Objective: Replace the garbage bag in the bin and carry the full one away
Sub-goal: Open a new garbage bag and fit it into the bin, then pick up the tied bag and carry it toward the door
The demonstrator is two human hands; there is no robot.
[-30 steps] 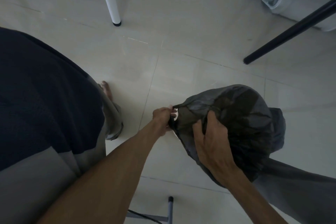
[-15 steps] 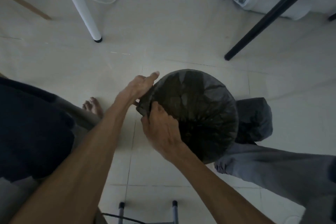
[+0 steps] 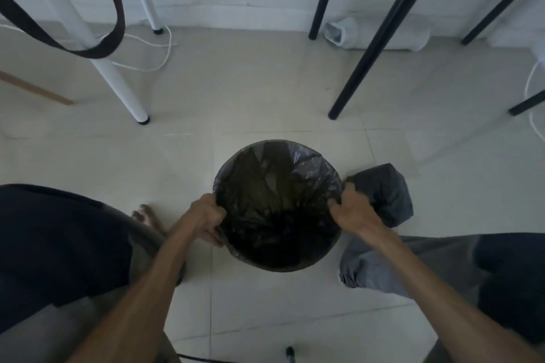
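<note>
Both hands were closed on the fresh garbage bag (image 3: 278,209), pinching its folded-over edge at opposite sides of the bin's rim: the left hand (image 3: 206,222) at the left side, the right hand (image 3: 352,212) at the right. The film looked thin, soft and slack — light to move, easy to tear if tugged hard, and probably slippery — so the turned-down hem over the rim seemed the right place to hold it. The bin (image 3: 283,265) stood on the tiled floor (image 3: 177,174) near its middle, the liner sagging dark inside it.

Just beside the bin's right side, touching or nearly touching the right hand, lay a dark bundle (image 3: 383,191) — likely the full bag, though the dim light left that unsure. Beyond stood a white table leg (image 3: 118,82) and black legs (image 3: 380,38); a bare foot (image 3: 147,216) rested left of the bin. Nothing blocked the rim itself.
</note>
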